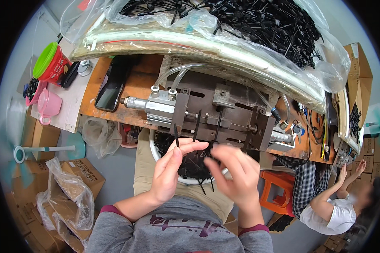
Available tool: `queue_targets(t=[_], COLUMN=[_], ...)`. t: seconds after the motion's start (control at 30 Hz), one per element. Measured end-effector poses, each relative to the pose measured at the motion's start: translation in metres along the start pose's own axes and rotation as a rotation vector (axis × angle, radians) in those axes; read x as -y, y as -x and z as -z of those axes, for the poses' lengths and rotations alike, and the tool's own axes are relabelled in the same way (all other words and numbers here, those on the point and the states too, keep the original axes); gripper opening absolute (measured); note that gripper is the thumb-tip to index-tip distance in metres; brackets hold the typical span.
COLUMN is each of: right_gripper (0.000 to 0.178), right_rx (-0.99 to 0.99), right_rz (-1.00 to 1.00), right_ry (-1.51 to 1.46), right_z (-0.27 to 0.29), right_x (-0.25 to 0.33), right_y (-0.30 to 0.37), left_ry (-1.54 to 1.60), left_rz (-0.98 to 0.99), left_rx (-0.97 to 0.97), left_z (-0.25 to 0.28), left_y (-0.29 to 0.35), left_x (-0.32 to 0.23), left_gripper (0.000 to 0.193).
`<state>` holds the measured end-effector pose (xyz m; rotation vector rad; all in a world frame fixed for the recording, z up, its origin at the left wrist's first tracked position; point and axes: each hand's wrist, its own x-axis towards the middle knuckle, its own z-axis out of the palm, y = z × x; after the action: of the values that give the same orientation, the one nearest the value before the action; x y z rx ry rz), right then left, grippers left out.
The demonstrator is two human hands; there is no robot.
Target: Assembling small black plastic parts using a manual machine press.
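My left hand (166, 170) is closed on thin black plastic rods, one rod (176, 135) rising by the thumb and another rod (197, 125) standing above the index finger. Close by on the right, my right hand (238, 170) is smeared by motion, its fingertips near the left index fingertip. A third black rod (218, 125) stands upright just above them, in front of the machine; whether either hand touches it is unclear. Both hands are at the near edge of a dark metal fixture (240, 122) with a silver pneumatic cylinder (160, 110). Below them, a white-rimmed tub (157, 152) holds many black rods.
Behind the fixture, a large plastic-lined tray (261, 57) carries a heap of black rods. A phone (110, 88), a red tub with green rim (50, 63) and a pink cup (49, 105) are at left. An orange stool (276, 189) and a co-worker (331, 213) are at right.
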<state>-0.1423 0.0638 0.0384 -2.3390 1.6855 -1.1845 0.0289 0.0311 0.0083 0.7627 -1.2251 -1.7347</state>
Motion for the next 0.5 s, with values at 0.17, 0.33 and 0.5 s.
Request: queue_targets(t=[0.17, 0.33, 0.5], right_gripper=[0.030, 0.033, 0.025], right_rx=[0.095, -0.045, 0.003], right_rz=[0.083, -0.037, -0.131], right_ry=[-0.151, -0.211, 0.002], right_z=[-0.005, -0.001, -0.001], right_x=[0.021, 0.015, -0.007], right_y=[0.007, 0.010, 0.009], left_ry=[0.057, 0.086, -0.180], left_rz=[0.151, 0.010, -0.110], left_rx=[0.110, 0.108, 0.067], left_z=[-0.010, -0.006, 0.007], left_y=[-0.001, -0.002, 0.000], left_x=[-0.003, 0.009, -0.002], left_gripper=[0.057, 0.043, 0.044])
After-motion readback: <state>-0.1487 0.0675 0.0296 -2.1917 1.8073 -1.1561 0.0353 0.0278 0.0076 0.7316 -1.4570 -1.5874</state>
